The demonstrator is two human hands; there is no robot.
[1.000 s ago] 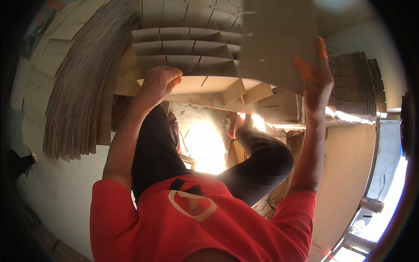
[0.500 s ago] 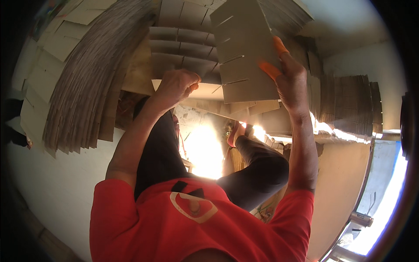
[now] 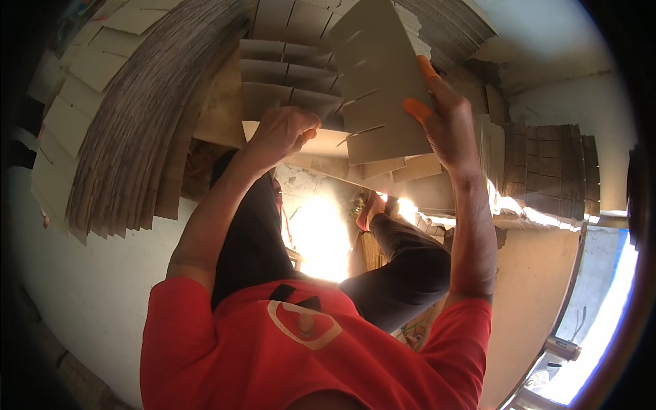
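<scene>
My right hand [image 3: 447,123], with orange covers on its fingertips, grips a flat grey-brown cardboard sheet [image 3: 383,82] by its right edge. Several slits run in from the sheet's left side, and it stands tilted beside a cardboard divider grid [image 3: 266,72]. Closed fingers of my left hand [image 3: 281,135] pinch the near cardboard strip [image 3: 326,142] of that grid; the exact fingertip contact is hidden. Slits in the upright grid strips lie close to the sheet's left edge.
A tall fanned stack of cardboard sheets [image 3: 154,109] rises at the left. More slotted cardboard stacks [image 3: 547,160] stand at the right. Loose cardboard pieces [image 3: 403,167] lie below the held sheet. Bright light falls on the floor between my legs.
My right hand has shifted slightly left with the cardboard sheet. My left hand has moved a little to the right, still closed at the near strip.
</scene>
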